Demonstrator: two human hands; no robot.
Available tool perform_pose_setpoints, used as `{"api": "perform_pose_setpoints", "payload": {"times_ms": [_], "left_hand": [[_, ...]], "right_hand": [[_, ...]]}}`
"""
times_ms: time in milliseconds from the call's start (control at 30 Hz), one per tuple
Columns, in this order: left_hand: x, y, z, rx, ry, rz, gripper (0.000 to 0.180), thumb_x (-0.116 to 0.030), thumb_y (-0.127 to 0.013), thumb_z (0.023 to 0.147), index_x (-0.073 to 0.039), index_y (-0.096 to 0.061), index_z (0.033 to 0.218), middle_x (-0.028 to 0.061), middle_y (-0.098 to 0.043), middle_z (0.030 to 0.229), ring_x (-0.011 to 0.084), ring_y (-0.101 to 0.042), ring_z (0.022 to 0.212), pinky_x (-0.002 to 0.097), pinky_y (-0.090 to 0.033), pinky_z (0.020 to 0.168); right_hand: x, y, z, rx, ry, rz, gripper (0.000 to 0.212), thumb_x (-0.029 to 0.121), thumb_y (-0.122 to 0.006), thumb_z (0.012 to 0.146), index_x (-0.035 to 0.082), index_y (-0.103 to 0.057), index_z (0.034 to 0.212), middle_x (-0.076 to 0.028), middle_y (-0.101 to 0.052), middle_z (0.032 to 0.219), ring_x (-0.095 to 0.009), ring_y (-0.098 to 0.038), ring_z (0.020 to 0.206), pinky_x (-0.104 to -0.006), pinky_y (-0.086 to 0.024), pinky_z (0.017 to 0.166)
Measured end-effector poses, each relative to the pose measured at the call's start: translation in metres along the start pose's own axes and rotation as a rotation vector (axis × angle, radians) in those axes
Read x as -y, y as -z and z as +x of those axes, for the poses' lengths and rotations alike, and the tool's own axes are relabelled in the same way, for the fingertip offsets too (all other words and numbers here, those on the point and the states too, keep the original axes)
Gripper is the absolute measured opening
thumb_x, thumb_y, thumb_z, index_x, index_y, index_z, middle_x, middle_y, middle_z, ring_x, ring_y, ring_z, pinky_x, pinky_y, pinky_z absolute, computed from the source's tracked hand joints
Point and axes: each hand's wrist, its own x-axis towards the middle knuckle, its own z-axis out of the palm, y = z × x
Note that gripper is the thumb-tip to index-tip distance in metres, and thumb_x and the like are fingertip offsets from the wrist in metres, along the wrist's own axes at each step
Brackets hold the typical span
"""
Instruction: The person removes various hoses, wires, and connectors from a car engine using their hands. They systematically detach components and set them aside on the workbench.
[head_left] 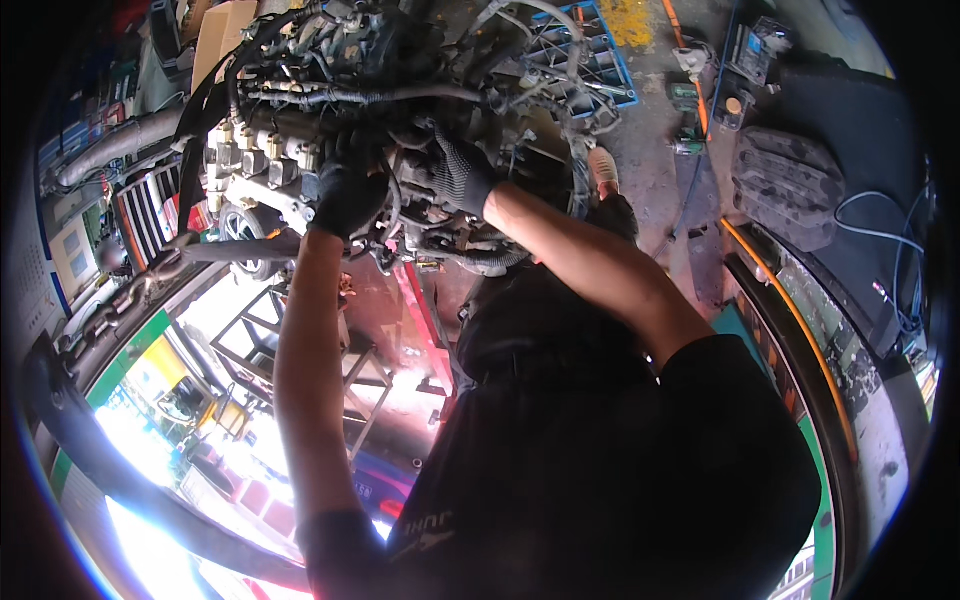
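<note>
A large engine (345, 105), covered in hoses and wiring, lies under both my hands at the top of the view. My left hand (347, 198), in a dark glove, reaches in beside the row of light-coloured coil tops (255, 163). Its fingers are lost in shadow among the dark parts. My right hand (460, 174), gloved in patterned grey-black, comes in from the right, with a finger stretched out along the engine. Nothing shows in its grasp. A thin curved hose (396, 195) runs between the hands, and a corrugated wiring loom (400, 94) crosses just beyond them.
Behind the engine to the right lies a blue plastic crate (610, 60). An orange hose (703, 95) and a grey ribbed cover (788, 185) are farther right. A metal frame (255, 335) stands below left. A shoe (603, 170) is near the engine's right side.
</note>
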Motion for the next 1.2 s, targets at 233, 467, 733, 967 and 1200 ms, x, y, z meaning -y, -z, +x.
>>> {"api": "perform_pose_setpoints", "payload": {"times_ms": [233, 467, 733, 967, 1200], "left_hand": [[0.010, -0.008, 0.001, -0.109, -0.031, 0.064, 0.044, -0.019, -0.056, 0.086, -0.008, -0.051, 0.128, 0.0199, -0.055, 0.118, 0.0424, -0.048, 0.112, 0.0531, -0.038, 0.096], [0.039, -0.027, -0.006, -0.075, -0.143, 0.083, 0.036, -0.021, -0.050, 0.090, -0.013, -0.053, 0.125, 0.0175, -0.051, 0.131, 0.0399, -0.044, 0.124, 0.0500, -0.031, 0.107], [-0.003, 0.012, 0.004, -0.085, -0.015, -0.173, 0.022, -0.019, -0.048, 0.088, -0.013, -0.058, 0.107, 0.0216, -0.061, 0.105, 0.0385, -0.060, 0.097, 0.0505, -0.047, 0.083], [-0.085, 0.021, -0.078, -0.484, 0.057, -0.142, 0.026, -0.008, -0.057, 0.084, -0.005, -0.057, 0.110, 0.0215, -0.062, 0.101, 0.0420, -0.060, 0.091, 0.0478, -0.049, 0.076], [-0.163, 0.003, -0.186, -0.086, 0.222, -0.878, 0.039, -0.033, -0.059, 0.091, -0.008, -0.061, 0.122, 0.0187, -0.063, 0.116, 0.0358, -0.056, 0.112, 0.0418, -0.044, 0.095]], "right_hand": [[0.081, 0.083, -0.105, -0.062, 0.887, -1.706, 0.014, 0.023, -0.062, 0.091, 0.011, -0.066, 0.096, -0.011, -0.069, 0.102, -0.030, -0.065, 0.092, -0.0434, -0.053, 0.075], [0.067, 0.087, -0.158, 0.344, 0.466, -2.822, 0.039, 0.051, -0.057, 0.087, 0.015, -0.071, 0.093, -0.012, -0.069, 0.090, -0.032, -0.065, 0.087, -0.0485, -0.047, 0.085], [0.056, 0.007, -0.174, 0.365, 0.565, -2.606, 0.038, 0.051, -0.065, 0.081, 0.013, -0.068, 0.083, -0.010, -0.065, 0.071, -0.032, -0.063, 0.068, -0.0490, -0.045, 0.062], [0.042, -0.012, -0.180, 0.627, 0.457, -2.596, 0.046, 0.051, -0.072, 0.072, 0.014, -0.070, 0.100, -0.015, -0.069, 0.085, -0.036, -0.065, 0.080, -0.0464, -0.051, 0.076], [0.035, -0.064, -0.209, 0.961, 0.481, -2.311, 0.039, 0.044, -0.075, 0.072, 0.010, -0.074, 0.093, -0.013, -0.063, 0.068, -0.032, -0.064, 0.065, -0.0429, -0.049, 0.060]]}}
